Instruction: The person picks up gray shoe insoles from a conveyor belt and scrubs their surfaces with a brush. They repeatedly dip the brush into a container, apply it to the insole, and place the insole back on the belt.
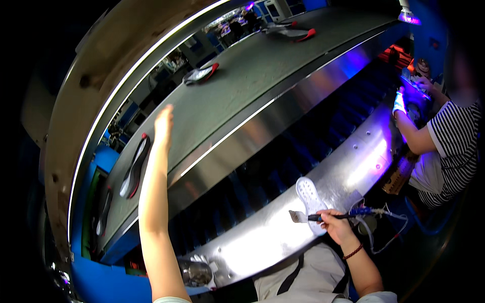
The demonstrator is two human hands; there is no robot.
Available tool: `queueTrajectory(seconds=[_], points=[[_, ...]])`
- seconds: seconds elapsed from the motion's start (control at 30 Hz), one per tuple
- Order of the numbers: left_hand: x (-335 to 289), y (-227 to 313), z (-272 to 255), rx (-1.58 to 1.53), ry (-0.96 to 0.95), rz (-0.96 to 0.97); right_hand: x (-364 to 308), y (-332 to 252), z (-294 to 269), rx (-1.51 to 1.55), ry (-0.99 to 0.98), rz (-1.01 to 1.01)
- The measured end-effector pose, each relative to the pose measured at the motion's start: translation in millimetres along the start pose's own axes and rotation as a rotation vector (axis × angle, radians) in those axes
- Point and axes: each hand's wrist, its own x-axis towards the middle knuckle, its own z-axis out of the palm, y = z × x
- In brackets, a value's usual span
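Note:
My left hand [164,124] is stretched far forward over the dark green conveyor belt [242,83], fingers extended, with nothing visible in it. Nearest to that arm lies a dark shoe sole [135,169] with a red edge and a grey-white part. Low on the right, my right hand [334,225] is closed around the black handle of a flat brush [299,216], its pale bristles pointing left. Beneath the brush is a white shoe sole [307,194] with a pattern of small marks; whether my fingers also grip it I cannot tell.
Farther soles [201,74] with red tips ride on the belt. A steel ledge [262,247] curves before my lap, with a clear container [196,272] at its left end. On the right, a person in a striped shirt [454,136] works under violet light. A cable [404,222] hangs near my right hand.

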Motion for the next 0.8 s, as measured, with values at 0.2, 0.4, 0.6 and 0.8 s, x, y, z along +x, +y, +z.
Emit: queueTrajectory(seconds=[0.2,0.4,0.6,0.8], points=[[77.6,-17.0,96.8,0.552,-0.261,0.037,36.8,17.0,-3.6,-0.047,0.094,0.043],[153.3,-42.7,141.0,0.814,-0.124,0.285,61.1,46.1,-11.3,-0.041,0.119,0.144],[181.6,-43.6,154.8,1.121,-0.065,0.416,82.5,58.8,1.6,-0.135,0.122,0.159],[180.3,-32.7,147.5,1.315,0.069,0.59,86.7,66.6,-2.8,0.073,0.12,0.189]])
